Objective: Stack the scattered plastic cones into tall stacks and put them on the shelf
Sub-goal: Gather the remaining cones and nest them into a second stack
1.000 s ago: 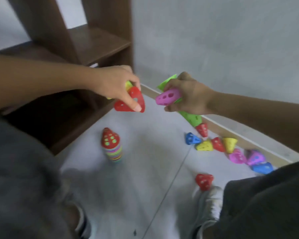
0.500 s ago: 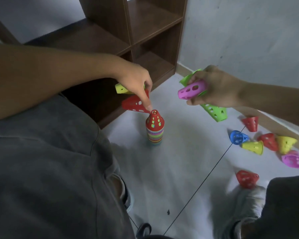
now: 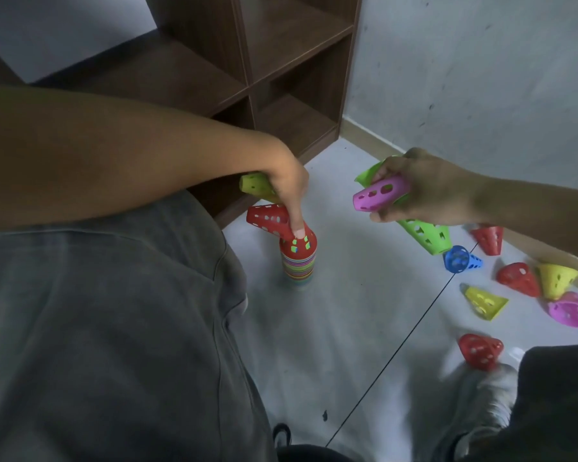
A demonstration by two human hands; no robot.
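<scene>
- A red cone (image 3: 268, 217) and a green one are held by the left hand (image 3: 289, 185), fingertip touching the stack (image 3: 298, 258) before the shelf (image 3: 291, 71).
- Pink and green cones (image 3: 381, 194) are gripped by the right hand (image 3: 424, 190), right of the stack.
- The stack could be toppled by a sideways push.

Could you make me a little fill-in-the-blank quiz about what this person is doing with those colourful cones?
1. The left hand puts a fingertip on the top of the ____ standing on the floor.
2. The right hand holds a pink cone and a ____ cone.
3. The lone blue cone lies on the ____.
4. The brown shelf holds ____ cones.

Missing words: stack; green; floor; no
</scene>
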